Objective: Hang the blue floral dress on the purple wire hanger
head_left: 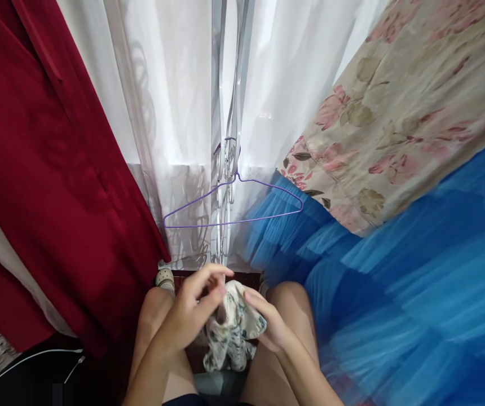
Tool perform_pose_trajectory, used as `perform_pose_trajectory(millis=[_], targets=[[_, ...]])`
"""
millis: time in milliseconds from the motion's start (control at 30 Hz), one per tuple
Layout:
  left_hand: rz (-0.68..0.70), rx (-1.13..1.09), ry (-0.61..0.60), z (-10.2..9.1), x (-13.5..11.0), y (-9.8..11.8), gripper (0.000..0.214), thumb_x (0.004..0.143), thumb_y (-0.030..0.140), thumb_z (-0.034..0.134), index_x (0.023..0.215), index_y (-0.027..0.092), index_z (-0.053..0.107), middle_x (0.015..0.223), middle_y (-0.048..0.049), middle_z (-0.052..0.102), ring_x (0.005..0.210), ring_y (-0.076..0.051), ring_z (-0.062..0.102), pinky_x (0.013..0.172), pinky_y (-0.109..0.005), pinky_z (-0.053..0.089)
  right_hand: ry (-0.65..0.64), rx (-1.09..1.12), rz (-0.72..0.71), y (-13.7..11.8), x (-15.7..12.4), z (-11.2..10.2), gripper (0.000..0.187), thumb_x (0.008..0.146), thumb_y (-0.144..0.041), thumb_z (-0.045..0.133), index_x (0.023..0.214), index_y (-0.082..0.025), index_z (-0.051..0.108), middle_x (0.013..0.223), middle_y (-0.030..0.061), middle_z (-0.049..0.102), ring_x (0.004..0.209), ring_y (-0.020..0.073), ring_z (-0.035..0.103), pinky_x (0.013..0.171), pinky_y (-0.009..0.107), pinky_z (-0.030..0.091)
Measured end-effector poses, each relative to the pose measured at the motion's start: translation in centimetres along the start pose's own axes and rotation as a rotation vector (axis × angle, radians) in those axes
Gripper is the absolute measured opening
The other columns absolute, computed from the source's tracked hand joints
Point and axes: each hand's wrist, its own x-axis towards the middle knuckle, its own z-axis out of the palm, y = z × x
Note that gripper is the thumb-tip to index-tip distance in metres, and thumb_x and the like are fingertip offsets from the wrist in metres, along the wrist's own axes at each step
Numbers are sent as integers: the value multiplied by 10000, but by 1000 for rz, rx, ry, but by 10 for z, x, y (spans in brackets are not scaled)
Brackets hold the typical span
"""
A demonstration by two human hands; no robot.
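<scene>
Between my knees hangs a bunched, light garment [229, 344] with a green-blue leafy print; its exact kind is hard to make out. My right hand [270, 321] grips its right side, thumb on top and the other fingers partly hidden behind the fabric. At its upper left edge, my left hand [198, 304] has curled fingers, the thumb against the cloth and the index finger raised a little above it. Beyond both hands, a purple wire hanger [234, 223] hangs with no garment on it, among white straps [228, 113].
Red fabric [73, 158] hangs on the left and white curtains [175, 84] at the back. To the right are a floral cloth [395, 129] and blue tulle [386, 299]. A pale clog [165, 277] shows by my left knee. A white cable [43, 352] lies at lower left.
</scene>
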Motion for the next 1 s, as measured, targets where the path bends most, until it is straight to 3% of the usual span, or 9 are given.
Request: perform_pose_trajectory(millis=[100,233,300,467,567,667,800,900,1000], targets=[[-57,56,-92,-16,-9,-20,322,916,425,592,1176,255,677,1067,-79,676,1038,-250,619,933,-326,471,-240,-90,143,-10,-10,6,370,589,-312,848,872,-143,680,721,0,621,575,98,516,546,187,395],[-223,-23,-432,-13,-32,-57,363,869,515,612,837,164,701,776,-58,628,753,-202,588,659,-263,454,-445,-376,289,-46,-24,1,298,594,-244,806,826,-112,674,669,-18,584,540,78,445,500,185,332],[-234,86,-440,-14,-41,-72,310,873,422,610,718,157,643,681,-27,570,665,-160,521,601,-242,384,-462,-579,275,-72,-27,-2,226,668,-207,743,863,-108,685,698,-13,596,580,86,460,542,196,355],[-140,729,-221,-45,-33,-85,197,823,195,518,631,179,560,695,-28,601,706,-181,546,701,-284,398,-426,-1015,125,-132,-11,5,103,762,-147,639,852,-123,682,726,-9,637,602,100,532,548,192,393],[-101,866,-192,-82,-13,-90,192,836,192,485,788,207,670,907,-47,698,933,-221,609,917,-351,428,-318,-1240,-45,-154,10,10,148,793,-174,628,914,-137,705,797,21,703,665,148,626,568,211,450],[-39,984,-185,-130,11,-95,352,848,149,434,980,271,737,1126,-17,719,1147,-230,579,1155,-488,244,-78,-1442,-306,-165,35,3,362,795,-220,644,1142,-148,718,1054,89,758,902,260,707,742,306,551],[40,1210,-5,-184,43,-79,403,895,183,417,1124,312,723,1271,-12,687,1308,-296,489,1140,-574,219,120,-1574,-536,-158,67,-22,497,839,-328,628,1285,-114,674,1257,151,703,1106,350,679,955,426,521],[176,1298,148,-198,64,-47,323,924,235,436,1090,283,709,1414,-17,594,1426,-348,355,1109,-605,229,192,-1632,-588,-145,81,-33,399,911,-346,541,1184,-126,731,1144,137,755,1011,317,716,886,386,530],[286,1247,225,-188,84,-14,287,947,272,425,1063,263,688,1483,-14,526,1465,-348,300,1128,-612,213,284,-1689,-590,-133,85,-29,331,940,-358,508,1012,-183,780,891,88,795,796,262,728,718,317,513]])
